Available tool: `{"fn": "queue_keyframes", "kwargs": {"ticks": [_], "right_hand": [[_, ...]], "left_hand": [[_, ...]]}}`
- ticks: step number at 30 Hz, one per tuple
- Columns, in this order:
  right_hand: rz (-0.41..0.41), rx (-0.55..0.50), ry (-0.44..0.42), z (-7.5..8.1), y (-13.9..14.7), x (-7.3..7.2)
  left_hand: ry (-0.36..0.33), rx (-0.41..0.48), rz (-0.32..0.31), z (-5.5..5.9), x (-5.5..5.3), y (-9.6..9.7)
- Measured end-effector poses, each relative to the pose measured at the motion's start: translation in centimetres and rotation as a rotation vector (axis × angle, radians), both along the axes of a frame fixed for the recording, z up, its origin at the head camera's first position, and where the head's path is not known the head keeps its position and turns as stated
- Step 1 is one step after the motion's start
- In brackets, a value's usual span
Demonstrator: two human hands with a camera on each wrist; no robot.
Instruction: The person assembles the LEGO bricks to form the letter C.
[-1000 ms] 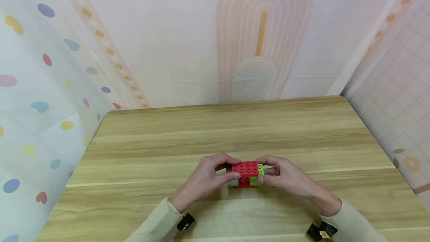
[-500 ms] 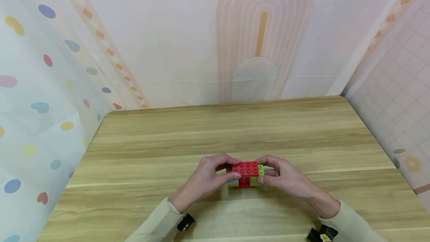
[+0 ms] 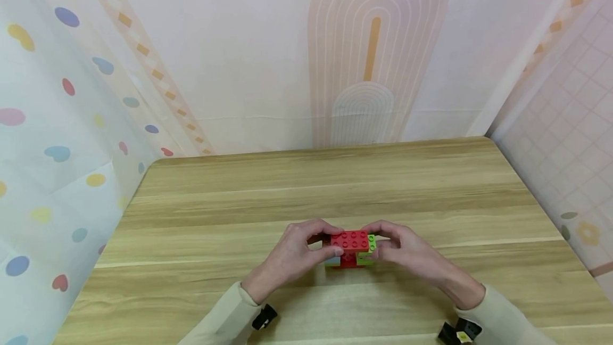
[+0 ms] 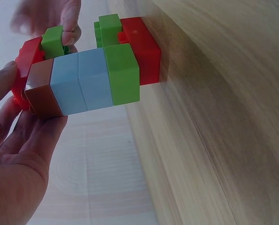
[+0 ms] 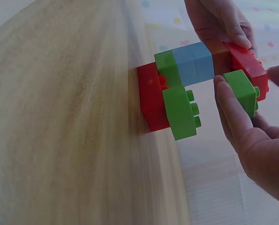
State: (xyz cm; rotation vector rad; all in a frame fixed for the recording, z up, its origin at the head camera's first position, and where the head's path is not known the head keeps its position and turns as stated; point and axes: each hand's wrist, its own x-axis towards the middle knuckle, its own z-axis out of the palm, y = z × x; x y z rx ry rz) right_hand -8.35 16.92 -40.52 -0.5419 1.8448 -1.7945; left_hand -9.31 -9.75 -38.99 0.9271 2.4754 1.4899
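Note:
A structure of toy building bricks stands at the table's front middle. Its base is a red brick [image 5: 151, 96]; on one end rises a column of a green brick [image 4: 123, 72], two light blue bricks [image 4: 80, 79] and a brown brick [image 4: 43, 89]. A red brick [image 3: 349, 240] caps the column, overhanging to the right. My left hand [image 3: 294, 252] grips this top end, thumb and fingers on the red and brown bricks. My right hand [image 3: 407, 252] pinches a green brick [image 5: 242, 91] at the cap's free end. Below it, across a gap, another green brick [image 5: 180, 112] sits on the base.
The wooden table [image 3: 215, 196] extends around the structure. A patterned cloth [image 3: 249, 68] hangs behind it and along both sides. Black wrist straps [image 3: 264, 317] show at both sleeves.
My right thumb has shifted slightly back and up along the green brick, uncovering a little more green. The left hand and the brick structure look unmoved.

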Motion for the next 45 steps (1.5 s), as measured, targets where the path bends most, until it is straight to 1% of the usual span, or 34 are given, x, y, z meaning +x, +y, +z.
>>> {"fn": "queue_keyframes", "kwargs": {"ticks": [3,7,14,22,26,34,36,38,41,45], "right_hand": [[-0.022,0.020,-0.001,0.3,-0.1,-0.1],[-0.061,0.070,-0.001,0.7,-0.5,-0.1],[-0.109,0.133,-0.008,1.0,-1.0,-0.3],[-0.137,0.181,0.053,1.1,-1.3,-0.5],[-0.150,0.195,0.065,1.1,-1.5,-0.4],[-0.141,0.207,0.088,1.1,-1.3,-0.1],[-0.137,0.224,0.120,1.2,-1.3,0.0],[-0.132,0.246,0.176,1.2,-1.2,0.2],[-0.141,0.305,0.292,1.2,-0.8,0.6],[-0.176,0.404,0.476,0.9,-0.3,1.0]], "left_hand": [[-0.005,0.009,-0.007,0.0,0.0,0.0],[-0.011,0.023,-0.016,0.0,-0.1,0.0],[-0.006,0.026,-0.017,0.0,-0.2,0.0],[-0.005,0.027,-0.017,0.0,-0.2,0.0],[-0.003,0.032,-0.017,-0.1,-0.1,-0.1],[0.017,0.010,-0.017,0.0,0.1,0.0],[0.029,-0.010,-0.016,0.0,0.2,0.0],[0.047,-0.028,-0.012,0.0,0.3,0.0],[0.085,-0.052,-0.009,-0.1,0.5,0.1],[0.101,-0.080,0.015,-0.3,0.8,0.1]]}}
